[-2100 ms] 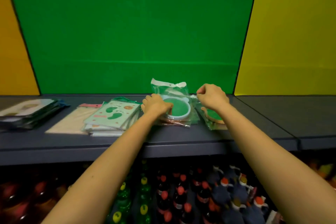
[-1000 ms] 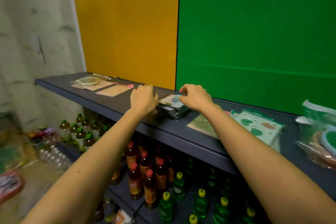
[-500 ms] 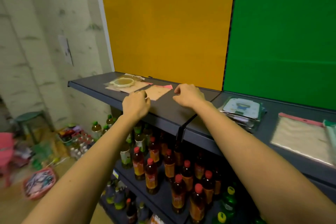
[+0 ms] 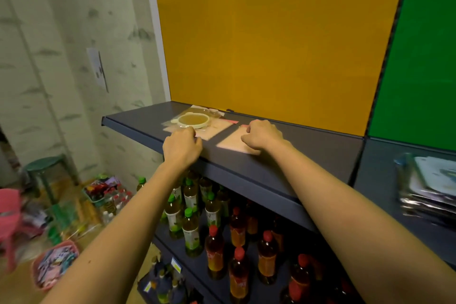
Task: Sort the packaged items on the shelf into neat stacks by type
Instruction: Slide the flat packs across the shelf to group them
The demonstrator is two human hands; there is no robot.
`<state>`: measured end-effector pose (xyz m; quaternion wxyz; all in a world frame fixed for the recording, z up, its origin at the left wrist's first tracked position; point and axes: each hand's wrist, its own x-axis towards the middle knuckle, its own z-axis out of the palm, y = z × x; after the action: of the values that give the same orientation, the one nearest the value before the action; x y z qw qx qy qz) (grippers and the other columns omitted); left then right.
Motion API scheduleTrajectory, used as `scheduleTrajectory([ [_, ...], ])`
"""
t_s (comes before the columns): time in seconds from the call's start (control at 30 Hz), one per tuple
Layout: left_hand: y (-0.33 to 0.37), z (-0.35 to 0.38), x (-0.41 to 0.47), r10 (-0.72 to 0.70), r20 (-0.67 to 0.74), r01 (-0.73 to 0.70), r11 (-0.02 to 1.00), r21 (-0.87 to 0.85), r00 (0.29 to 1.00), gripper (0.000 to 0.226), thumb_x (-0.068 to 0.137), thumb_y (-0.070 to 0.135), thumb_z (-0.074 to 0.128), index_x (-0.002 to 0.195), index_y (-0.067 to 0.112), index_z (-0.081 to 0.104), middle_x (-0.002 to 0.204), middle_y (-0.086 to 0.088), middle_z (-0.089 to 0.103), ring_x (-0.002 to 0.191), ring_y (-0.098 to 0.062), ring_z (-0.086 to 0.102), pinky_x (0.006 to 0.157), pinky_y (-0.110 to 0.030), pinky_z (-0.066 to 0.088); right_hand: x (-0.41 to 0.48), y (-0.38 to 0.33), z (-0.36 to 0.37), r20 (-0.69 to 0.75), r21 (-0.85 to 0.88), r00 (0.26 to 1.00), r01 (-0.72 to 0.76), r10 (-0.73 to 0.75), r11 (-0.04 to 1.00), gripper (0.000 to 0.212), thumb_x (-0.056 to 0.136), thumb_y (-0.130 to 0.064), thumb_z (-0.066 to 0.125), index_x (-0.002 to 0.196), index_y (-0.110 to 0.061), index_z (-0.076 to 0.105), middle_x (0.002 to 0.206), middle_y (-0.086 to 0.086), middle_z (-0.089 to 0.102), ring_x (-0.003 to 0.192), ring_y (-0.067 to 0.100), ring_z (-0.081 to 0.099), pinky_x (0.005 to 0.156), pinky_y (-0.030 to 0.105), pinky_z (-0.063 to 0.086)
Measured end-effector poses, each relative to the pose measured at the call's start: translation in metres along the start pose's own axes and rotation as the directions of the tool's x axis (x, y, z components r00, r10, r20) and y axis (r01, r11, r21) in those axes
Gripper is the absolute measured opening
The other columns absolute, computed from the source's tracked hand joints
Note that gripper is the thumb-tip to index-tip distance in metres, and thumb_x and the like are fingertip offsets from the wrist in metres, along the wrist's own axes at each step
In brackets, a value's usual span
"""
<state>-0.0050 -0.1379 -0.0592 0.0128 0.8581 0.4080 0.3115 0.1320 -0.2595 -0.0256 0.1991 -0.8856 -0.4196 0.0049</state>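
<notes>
The beige packet (image 4: 231, 142) looks light, floppy, slippery: pinch an edge. Right hand (image 4: 262, 135) lies curled on it, left hand (image 4: 182, 147) nearby; neither grip is clear.

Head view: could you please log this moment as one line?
left hand at plate packet | right hand on beige packet | grips unclear

Dim indoor light, blurred warped edges

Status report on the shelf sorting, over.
Left hand at ring packet edge, grip unclear. Right hand curled on beige packet, grip unclear. Nothing between the two packets.
</notes>
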Motion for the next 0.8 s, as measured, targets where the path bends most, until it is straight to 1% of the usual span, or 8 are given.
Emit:
scheduleTrajectory([
  [0.07, -0.014, 0.009, 0.026, -0.019, -0.026, 0.019, 1.0, -0.01, 0.999, 0.032, 0.092, 0.029, 0.043, 0.102, 0.008, 0.064, 0.104, -0.015, 0.067, 0.092, -0.032, 0.063, 0.078, -0.04, 0.053, 0.025, -0.011, 0.01, -0.013, -0.009, 1.0, -0.002, 0.002, 1.0, 0.035, 0.09, -0.026, 0.048, 0.121, -0.012, 0.057, 0.129, 0.01, 0.055, 0.117, 0.034, 0.052, 0.089, 0.038, 0.044],
  [0.13, -0.023, 0.018, 0.048, -0.042, -0.016, 0.042, 0.999, -0.025, 0.999, 0.034, 0.091, 0.032, 0.044, 0.1, 0.007, 0.065, 0.101, -0.015, 0.068, 0.09, -0.031, 0.063, 0.077, -0.038, 0.052, 0.048, -0.018, 0.016, -0.005, -0.013, 1.0, -0.004, 0.004, 1.0, 0.028, 0.089, -0.027, 0.05, 0.109, -0.011, 0.061, 0.114, 0.013, 0.058, 0.105, 0.033, 0.054, 0.082, 0.037, 0.044],
  [0.23, -0.04, 0.03, 0.079, -0.062, 0.034, 0.063, 0.998, -0.007, 0.997, 0.047, 0.09, 0.047, 0.046, 0.107, 0.006, 0.062, 0.108, -0.015, 0.066, 0.099, -0.031, 0.06, 0.081, -0.039, 0.05, 0.08, -0.033, 0.021, 0.0, -0.023, 0.999, -0.046, 0.046, 0.999, 0.013, 0.086, -0.022, 0.05, 0.081, -0.013, 0.058, 0.084, 0.009, 0.05, 0.085, 0.029, 0.047, 0.064, 0.029, 0.037],
  [0.37, -0.055, 0.038, 0.121, -0.111, 0.159, 0.114, 0.994, -0.006, 0.981, 0.08, 0.076, 0.071, 0.051, 0.12, 0.005, 0.054, 0.121, -0.016, 0.06, 0.117, -0.031, 0.051, 0.088, -0.041, 0.047, 0.114, -0.05, 0.031, -0.023, -0.044, 0.997, -0.074, 0.073, 0.996, 0.029, 0.087, -0.023, 0.05, 0.109, -0.011, 0.064, 0.113, 0.012, 0.062, 0.106, 0.031, 0.057, 0.074, 0.029, 0.037],
  [0.57, -0.059, 0.057, 0.164, -0.16, 0.465, 0.175, 0.985, 0.01, 0.871, 0.116, 0.057, 0.082, 0.058, 0.142, 0.007, 0.034, 0.144, -0.012, 0.043, 0.135, -0.031, 0.036, 0.106, -0.042, 0.036, 0.138, -0.053, 0.037, -0.041, -0.073, 0.989, -0.142, 0.139, 0.987, 0.036, 0.087, -0.034, 0.052, 0.117, -0.016, 0.062, 0.125, 0.009, 0.06, 0.114, 0.031, 0.056, 0.081, 0.032, 0.042],
  [0.67, -0.062, 0.058, 0.184, -0.129, 0.512, 0.169, 0.985, -0.033, 0.849, 0.12, 0.05, 0.079, 0.066, 0.142, 0.008, 0.033, 0.144, -0.011, 0.044, 0.133, -0.032, 0.04, 0.105, -0.042, 0.038, 0.144, -0.056, 0.036, -0.047, -0.086, 0.981, -0.191, 0.187, 0.978, 0.04, 0.087, -0.038, 0.054, 0.119, -0.015, 0.061, 0.127, 0.009, 0.059, 0.117, 0.031, 0.055, 0.088, 0.035, 0.045],
  [0.73, -0.067, 0.059, 0.2, -0.083, 0.529, 0.15, 0.985, -0.085, 0.845, 0.121, 0.042, 0.075, 0.073, 0.14, 0.012, 0.039, 0.139, -0.009, 0.049, 0.128, -0.031, 0.046, 0.104, -0.043, 0.042, 0.148, -0.059, 0.036, -0.062, -0.091, 0.972, -0.232, 0.227, 0.969, 0.04, 0.086, -0.036, 0.054, 0.118, -0.014, 0.062, 0.127, 0.011, 0.06, 0.116, 0.032, 0.055, 0.087, 0.034, 0.045],
  [0.8, -0.075, 0.058, 0.216, -0.019, 0.532, 0.184, 0.948, -0.258, 0.847, 0.11, 0.033, 0.061, 0.083, 0.128, 0.013, 0.053, 0.126, -0.01, 0.06, 0.114, -0.027, 0.059, 0.097, -0.042, 0.05, 0.152, -0.064, 0.037, -0.047, -0.073, 0.961, -0.277, 0.274, 0.958, 0.041, 0.087, -0.04, 0.054, 0.113, -0.01, 0.063, 0.121, 0.012, 0.061, 0.114, 0.033, 0.056, 0.08, 0.032, 0.042],
])
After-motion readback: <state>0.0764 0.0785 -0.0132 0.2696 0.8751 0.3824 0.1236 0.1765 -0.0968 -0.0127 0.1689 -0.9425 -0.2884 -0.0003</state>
